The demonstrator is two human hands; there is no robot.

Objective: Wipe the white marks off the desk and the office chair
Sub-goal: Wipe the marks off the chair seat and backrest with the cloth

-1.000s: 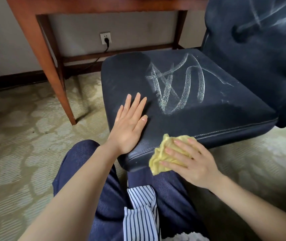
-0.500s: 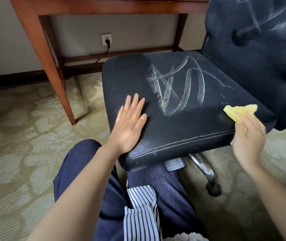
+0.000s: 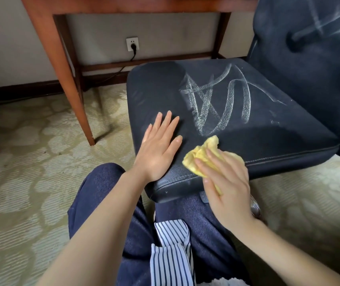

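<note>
Wearing dark blue denim trousers [image 3: 107, 203] with a blue-and-white striped shirt hem [image 3: 171, 250] hanging over them, nearest the camera, on a patterned beige carpet [image 3: 20, 162]. Reaching both bare forearms forward to the office chair [image 3: 289, 145]. Gripping a crumpled yellow cloth [image 3: 202, 155] in the right hand [image 3: 229, 188], fingers curled over it, and pressing it onto the front edge of the dark seat [image 3: 154, 96], the cloth's upper tip lying just beside the lower end of the white marks [image 3: 216, 100]. Laying the left hand [image 3: 156, 149] flat on the near left part of the seat, fingers straight and close together, holding nothing, just beside the cloth. Showing those marks further in, across the seat's middle, as broad chalky strokes crossing one another, with a thin stroke trailing off to the right. Carrying more pale streaks [image 3: 320, 25] on the dark backrest [image 3: 309, 79] at the far right. Facing, beyond the chair, a reddish-brown wooden desk [image 3: 144, 5], seen only as its front rail and legs, the near left leg standing on the carpet left of the seat. Ending at a pale wall with a white socket [image 3: 132, 43], a black plug sitting in it and its cable [image 3: 123, 69] dropping towards the desk's lower rail.
</note>
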